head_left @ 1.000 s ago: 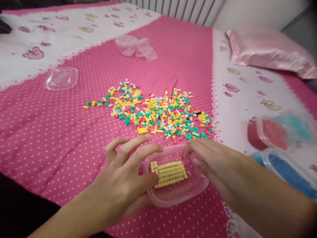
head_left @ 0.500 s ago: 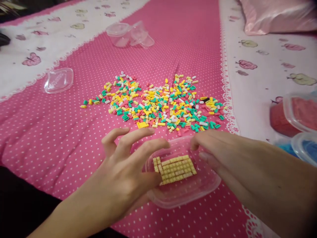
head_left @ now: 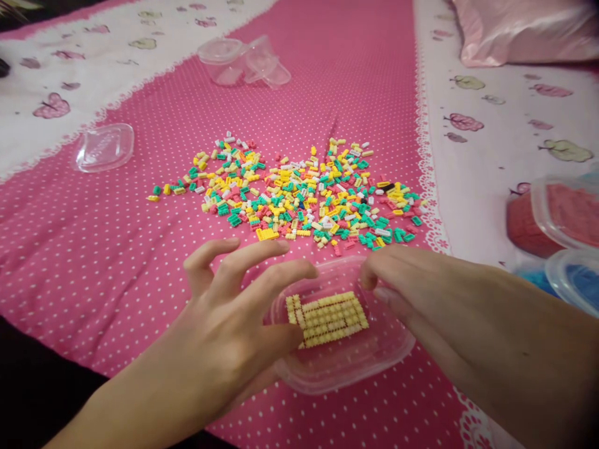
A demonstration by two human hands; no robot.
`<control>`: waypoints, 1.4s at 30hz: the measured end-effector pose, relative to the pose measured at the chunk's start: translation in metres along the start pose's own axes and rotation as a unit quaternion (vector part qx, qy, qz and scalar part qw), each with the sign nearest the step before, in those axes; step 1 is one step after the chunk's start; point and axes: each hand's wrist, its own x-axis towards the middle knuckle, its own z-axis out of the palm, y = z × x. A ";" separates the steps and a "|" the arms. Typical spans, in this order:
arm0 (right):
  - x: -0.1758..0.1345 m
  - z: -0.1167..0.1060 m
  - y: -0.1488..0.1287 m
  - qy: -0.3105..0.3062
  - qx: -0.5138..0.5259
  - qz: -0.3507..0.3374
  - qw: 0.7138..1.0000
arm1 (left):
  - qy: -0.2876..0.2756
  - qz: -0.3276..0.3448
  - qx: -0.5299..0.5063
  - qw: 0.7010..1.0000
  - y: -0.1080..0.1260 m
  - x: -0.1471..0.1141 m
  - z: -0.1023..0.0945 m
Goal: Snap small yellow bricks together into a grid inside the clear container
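Observation:
A pale yellow panel of small building bricks [head_left: 330,319] lies on a clear plastic lid or shallow tray [head_left: 355,374], studs up. My left hand [head_left: 238,318] arches over its left side with fingers spread and curved. The left thumb tip touches or overlaps the panel's left edge. My right hand [head_left: 421,299] is at the tray's upper right, its fingers bent in and thumb close to the index finger. Whatever may be between those fingertips is hidden. Just beyond both hands spreads a pile of loose small bricks [head_left: 299,193] in yellow, green, white and pink.
A clear lid [head_left: 105,148] lies at the left on the pink dotted bedspread [head_left: 154,262]. Farther back are clear containers [head_left: 224,62]. At the right stand a tub with red contents [head_left: 528,218] and a blue one [head_left: 580,284]. A shiny pink package [head_left: 524,31] lies at the back right.
The view has shifted slightly, so most things sit a little farther left. Both hands keep nearly the same pose around the tray, and the yellow panel has not visibly changed.

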 end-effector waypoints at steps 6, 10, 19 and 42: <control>-0.010 -0.004 0.023 -0.045 0.005 -0.053 0.998 | -0.014 0.035 0.029 0.999 -0.001 0.001 0.001; -0.009 -0.004 0.022 -0.059 0.004 -0.066 0.996 | -0.004 0.009 0.021 1.000 -0.001 0.000 0.004; 0.000 -0.004 0.014 -0.073 -0.006 -0.066 0.995 | -0.017 0.028 0.031 0.999 -0.001 0.000 -0.002; 0.001 0.000 0.010 -0.101 -0.053 -0.057 0.992 | 0.005 0.020 0.091 0.996 0.005 0.000 0.001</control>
